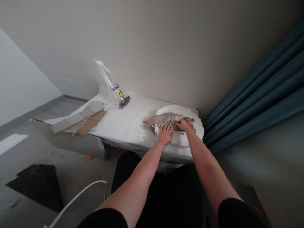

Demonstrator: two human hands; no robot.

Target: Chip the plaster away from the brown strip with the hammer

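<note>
A white scalloped plate (194,117) lies on a low white table (123,126), with grey crumbled clay-like material (169,117) and a brown slab (155,119) on its left part. My left hand (165,134) lies flat with fingers spread, pressing on the plate beside the grey material. My right hand (183,124) is closed over a wooden rolling pin (190,120) that lies across the plate. Something red and green peeks out under the right hand.
A clear plastic bag (114,87) with a yellow logo stands at the table's back left. Cardboard strips (80,120) hang off the left end. Blue curtains (261,101) hang at right. A white cable (78,196) and a black sheet (38,185) lie on the floor.
</note>
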